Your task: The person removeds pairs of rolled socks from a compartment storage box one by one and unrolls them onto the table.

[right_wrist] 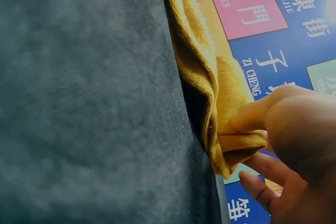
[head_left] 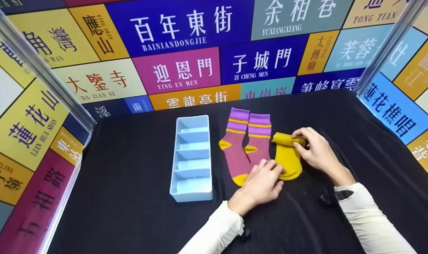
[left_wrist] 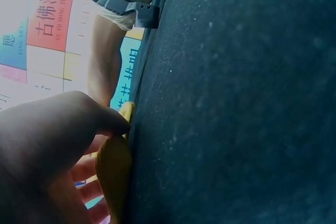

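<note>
A yellow sock (head_left: 288,158) lies on the black cloth, its far end rolled up. My right hand (head_left: 301,140) pinches that rolled end; the right wrist view shows thumb and fingers (right_wrist: 262,116) closed on the yellow sock's (right_wrist: 205,77) folded fabric. My left hand (head_left: 273,169) rests its fingers flat on the sock's near toe end. In the left wrist view the thumb (left_wrist: 79,119) touches the edge of the yellow sock (left_wrist: 113,171). A pair of pink and purple striped socks (head_left: 240,144) lies just left of the yellow one.
A light blue divider tray (head_left: 192,183) with several compartments stands left of the socks. Black cloth (head_left: 129,197) covers the table. Colourful sign panels (head_left: 178,70) wall in the back and both sides.
</note>
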A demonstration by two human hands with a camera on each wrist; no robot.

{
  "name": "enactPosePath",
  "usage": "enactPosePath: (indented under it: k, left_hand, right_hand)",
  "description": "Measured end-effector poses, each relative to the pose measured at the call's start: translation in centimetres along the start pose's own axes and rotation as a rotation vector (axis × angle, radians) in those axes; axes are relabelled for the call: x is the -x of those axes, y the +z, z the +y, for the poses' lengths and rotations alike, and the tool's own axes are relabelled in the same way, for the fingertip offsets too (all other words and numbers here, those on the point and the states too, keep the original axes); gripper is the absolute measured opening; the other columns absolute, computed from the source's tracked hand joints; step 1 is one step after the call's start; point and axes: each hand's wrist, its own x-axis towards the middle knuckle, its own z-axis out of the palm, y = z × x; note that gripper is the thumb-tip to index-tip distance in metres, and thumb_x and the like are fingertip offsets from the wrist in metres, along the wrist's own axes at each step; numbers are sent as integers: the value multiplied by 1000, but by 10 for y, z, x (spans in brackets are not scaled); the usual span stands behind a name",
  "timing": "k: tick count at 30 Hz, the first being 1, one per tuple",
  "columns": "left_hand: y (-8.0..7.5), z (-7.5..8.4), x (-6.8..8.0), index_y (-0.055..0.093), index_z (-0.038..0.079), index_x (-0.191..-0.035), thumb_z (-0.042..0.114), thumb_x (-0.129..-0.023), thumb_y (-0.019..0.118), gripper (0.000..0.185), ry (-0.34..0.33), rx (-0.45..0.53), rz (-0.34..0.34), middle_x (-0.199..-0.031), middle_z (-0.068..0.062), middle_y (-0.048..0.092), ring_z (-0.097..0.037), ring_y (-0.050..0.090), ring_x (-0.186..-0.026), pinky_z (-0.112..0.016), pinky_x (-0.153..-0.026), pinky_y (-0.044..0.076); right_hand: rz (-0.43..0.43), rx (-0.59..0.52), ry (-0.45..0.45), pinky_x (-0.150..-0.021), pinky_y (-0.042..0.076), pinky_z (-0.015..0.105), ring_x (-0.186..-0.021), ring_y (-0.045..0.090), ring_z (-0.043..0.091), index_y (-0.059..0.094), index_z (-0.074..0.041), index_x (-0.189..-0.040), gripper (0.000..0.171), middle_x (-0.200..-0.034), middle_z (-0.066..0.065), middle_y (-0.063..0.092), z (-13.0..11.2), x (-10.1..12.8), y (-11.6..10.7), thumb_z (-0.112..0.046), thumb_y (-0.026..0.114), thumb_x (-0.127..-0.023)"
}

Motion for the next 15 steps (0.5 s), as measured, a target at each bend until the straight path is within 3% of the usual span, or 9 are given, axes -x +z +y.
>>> enactPosePath:
  k: [5,11,15]
  left_hand:
    - [0,0,0,67,25,-133,35,-104,66,31,-7,-4,2,-128,6,64,-16,57,-119,-32,-95,52]
    - [-2,0,1,68,24,-133,34,-105,65,31,-4,-1,-7,-128,6,65,-16,58,-121,-32,-97,53]
    - [-4,0,1,70,23,-133,34,-105,65,31,10,-5,-4,-128,6,67,-17,59,-120,-31,-97,53]
  right_hand:
    - [2,-15,-2,-77,45,18,-97,63,25,77,-8,-115,21,-118,11,71,2,-6,2,-9,82,-95]
    - [-36,26,7,-96,49,45,-112,66,36,78,-1,-118,33,-124,16,71,3,-18,5,-13,88,-89]
    - [-3,58,16,-88,51,43,-102,68,31,78,-6,-119,30,-120,12,73,5,-23,7,-11,87,-91]
